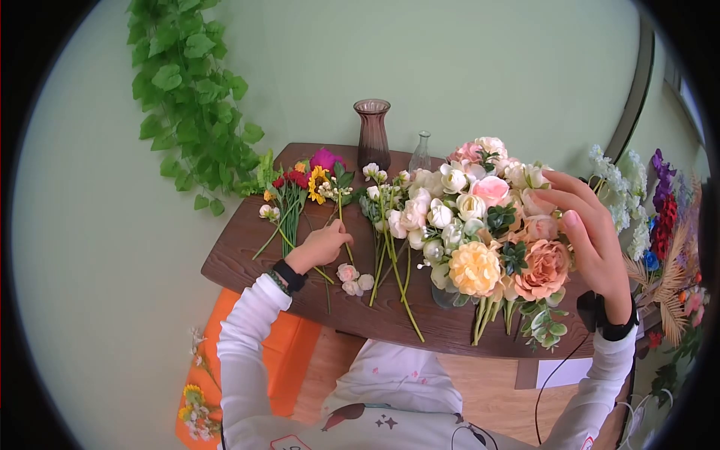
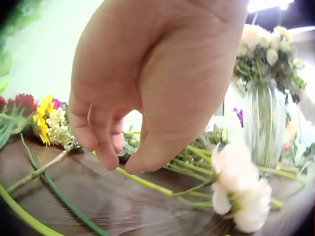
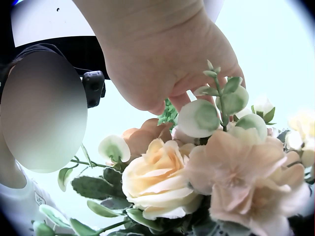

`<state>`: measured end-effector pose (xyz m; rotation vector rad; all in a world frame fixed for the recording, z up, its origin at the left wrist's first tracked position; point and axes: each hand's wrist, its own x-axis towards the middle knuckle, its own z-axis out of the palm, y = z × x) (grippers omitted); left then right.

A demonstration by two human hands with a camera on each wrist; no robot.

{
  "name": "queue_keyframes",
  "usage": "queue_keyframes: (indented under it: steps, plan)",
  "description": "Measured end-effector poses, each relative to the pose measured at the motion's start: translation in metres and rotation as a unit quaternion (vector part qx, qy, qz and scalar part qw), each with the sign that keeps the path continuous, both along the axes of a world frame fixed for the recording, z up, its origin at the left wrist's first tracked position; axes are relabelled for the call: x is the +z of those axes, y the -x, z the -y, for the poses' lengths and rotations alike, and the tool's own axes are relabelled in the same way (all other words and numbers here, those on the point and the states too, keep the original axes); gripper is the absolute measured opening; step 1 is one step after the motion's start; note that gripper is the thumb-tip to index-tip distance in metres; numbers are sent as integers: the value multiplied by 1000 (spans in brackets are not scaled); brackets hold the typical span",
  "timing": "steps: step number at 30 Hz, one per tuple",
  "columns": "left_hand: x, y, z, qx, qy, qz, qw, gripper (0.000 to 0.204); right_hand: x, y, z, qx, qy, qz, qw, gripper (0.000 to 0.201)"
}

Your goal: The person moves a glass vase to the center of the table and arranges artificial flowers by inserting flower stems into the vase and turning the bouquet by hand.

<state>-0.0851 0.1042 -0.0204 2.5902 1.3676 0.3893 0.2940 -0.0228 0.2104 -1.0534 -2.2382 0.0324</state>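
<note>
My left hand (image 1: 324, 246) is low over the table, thumb and fingertips pinching the green stem (image 2: 142, 181) of a spray of small pale pink roses (image 2: 236, 182). These roses (image 1: 354, 280) lie toward the near edge, beside the wrist. My right hand (image 1: 589, 232) rests along the right side of a large bouquet (image 1: 491, 217), its fingers extended over the blooms. In the right wrist view, a cream rose (image 3: 160, 182) and pink blossoms (image 3: 241, 172) stand before that hand, and leaves partly hide its fingertips. A clear ribbed vase (image 2: 266, 123) holds the bouquet.
Red, yellow and magenta flowers (image 1: 304, 180) lie at the table's left; long-stemmed white ones (image 1: 375, 174) lie mid-table. A purple-brown vase (image 1: 373, 135) and a small glass bottle (image 1: 421, 150) stand at the back. An orange seat (image 1: 289, 352) is below; more flowers (image 1: 664, 217) crowd the right.
</note>
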Motion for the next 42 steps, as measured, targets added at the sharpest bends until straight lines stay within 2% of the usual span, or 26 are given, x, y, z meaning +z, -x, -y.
queue_keyframes:
  steps: [2,6,9,13,15,16,17,20,25,27,29,30,31,33,34,35,36,38,41,42]
  plan:
    - [-5,-1,-6,-15,-30,-63,997,17,0,-2,1,2,-4,-10,1000,30]
    - [-4,0,-15,-60,-44,-73,995,12,1,-7,5,-9,-25,-22,999,30]
    - [11,2,-18,-75,-116,61,989,9,2,-12,7,-16,-40,-56,998,30]
    - [56,-1,-6,2,-160,233,959,18,4,-17,6,-22,-90,-74,993,31]
    - [64,3,-6,78,-179,311,930,21,5,-17,8,-28,-91,-85,992,31]
    - [70,1,-4,71,-221,354,906,20,5,-16,8,-32,-91,-96,991,30]
    - [76,4,1,89,-182,376,904,18,6,-16,9,-33,-92,-97,990,30]
    - [115,-20,29,38,-138,550,822,17,5,-12,9,-23,-82,-132,988,25]
    - [170,-52,84,-8,-145,543,827,16,7,1,13,60,-78,-155,983,17]
    - [184,-64,107,-12,-125,501,856,15,8,9,21,74,-78,-158,982,17]
    - [188,-76,125,-47,-83,484,870,13,9,15,32,119,-84,-84,986,18]
    - [187,-82,131,-50,-62,460,884,14,5,19,41,118,-39,-100,987,21]
    - [183,-86,132,-95,-109,417,897,15,2,21,41,151,-76,-59,984,23]
    - [178,-101,137,-129,-96,433,887,16,-5,29,50,166,-19,-74,983,26]
    - [180,-108,141,-166,-113,385,901,16,-10,29,52,166,7,-69,984,26]
    - [181,-115,144,-202,-129,336,911,16,-14,34,50,184,-52,-79,978,25]
    - [181,-122,148,-204,-131,336,910,16,-12,36,53,163,-72,-56,982,24]
    - [179,-137,154,-271,-105,337,895,17,-12,35,57,139,-94,-32,985,22]
    - [170,-152,153,-294,-99,376,873,16,-28,27,59,182,-148,-89,968,21]
    - [168,-155,149,-312,-132,362,868,21,-31,22,62,185,-66,-126,972,17]
